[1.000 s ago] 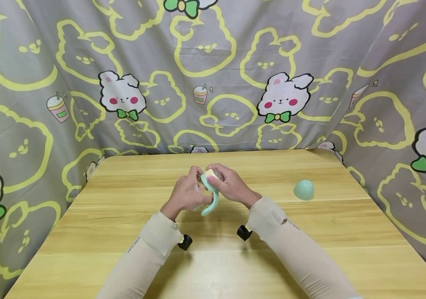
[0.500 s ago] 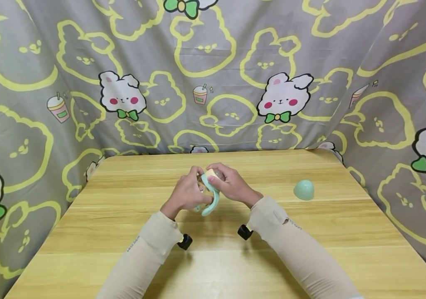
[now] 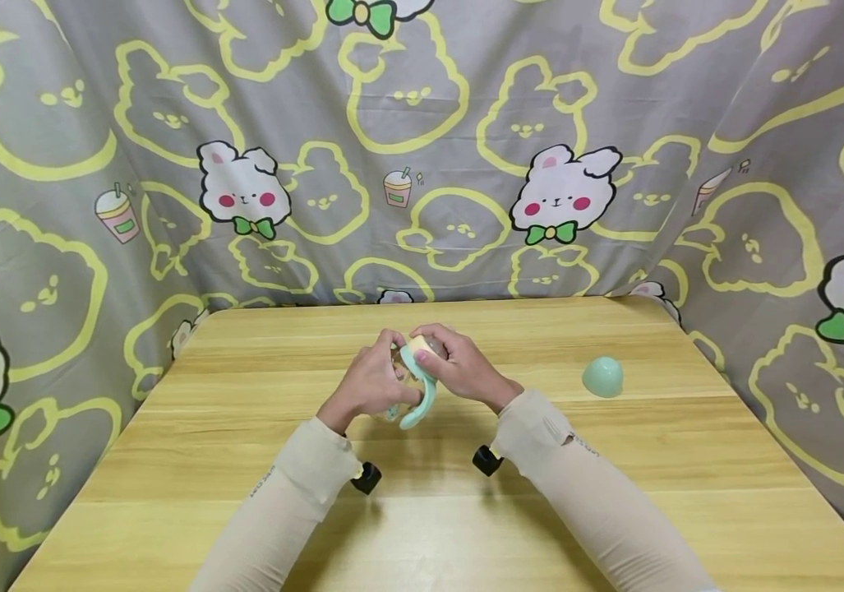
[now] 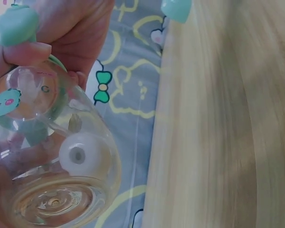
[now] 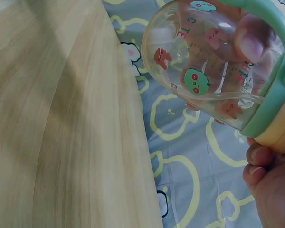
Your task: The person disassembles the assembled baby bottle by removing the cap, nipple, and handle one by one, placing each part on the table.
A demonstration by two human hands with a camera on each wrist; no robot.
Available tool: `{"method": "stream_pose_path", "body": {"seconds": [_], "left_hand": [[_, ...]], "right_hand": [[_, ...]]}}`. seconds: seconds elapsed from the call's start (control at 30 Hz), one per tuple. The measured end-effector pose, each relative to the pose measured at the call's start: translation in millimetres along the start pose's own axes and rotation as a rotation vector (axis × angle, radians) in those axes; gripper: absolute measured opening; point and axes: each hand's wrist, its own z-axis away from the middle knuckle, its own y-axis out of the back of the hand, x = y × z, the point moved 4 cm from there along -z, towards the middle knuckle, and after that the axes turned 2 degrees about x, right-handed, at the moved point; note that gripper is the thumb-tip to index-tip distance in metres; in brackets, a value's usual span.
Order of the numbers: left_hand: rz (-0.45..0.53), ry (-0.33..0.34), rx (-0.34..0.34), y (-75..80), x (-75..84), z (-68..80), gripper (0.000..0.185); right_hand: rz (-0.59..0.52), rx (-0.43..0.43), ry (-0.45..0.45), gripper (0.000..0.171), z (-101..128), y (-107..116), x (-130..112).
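A clear baby bottle (image 5: 194, 71) with printed animal faces lies on its side in the air between both hands, above the table. My left hand (image 3: 370, 378) grips its body, the thumb showing through the plastic in the right wrist view. Inside is a straw ending in a white weighted ball (image 4: 80, 155). A mint-green handle (image 3: 425, 404) curves from the neck. My right hand (image 3: 462, 367) holds the pale yellow collar (image 5: 279, 129) at the top, its fingers curled on the rim. The bottle's teat end is mostly hidden by that hand.
A mint-green domed cap (image 3: 602, 376) stands on the wooden table (image 3: 244, 485) to the right of the hands. A grey curtain (image 3: 451, 90) with bunny prints hangs round the table's back and sides. Small black cameras (image 3: 366, 478) stick out below the wrists.
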Motion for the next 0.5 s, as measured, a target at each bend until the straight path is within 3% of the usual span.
{"method": "stream_pose_path", "body": {"seconds": [0.27,0.5], "left_hand": [[0.021,0.014,-0.032,-0.6,-0.8,0.3,0.066],[0.046,-0.016,-0.045,0.2,-2.1,-1.7,0.065]], "right_hand": [[-0.004,-0.009,0.025,0.030,1.9,-0.6,2.9],[0.001,0.020,0.082,0.034,1.0,-0.7,4.2]]}}
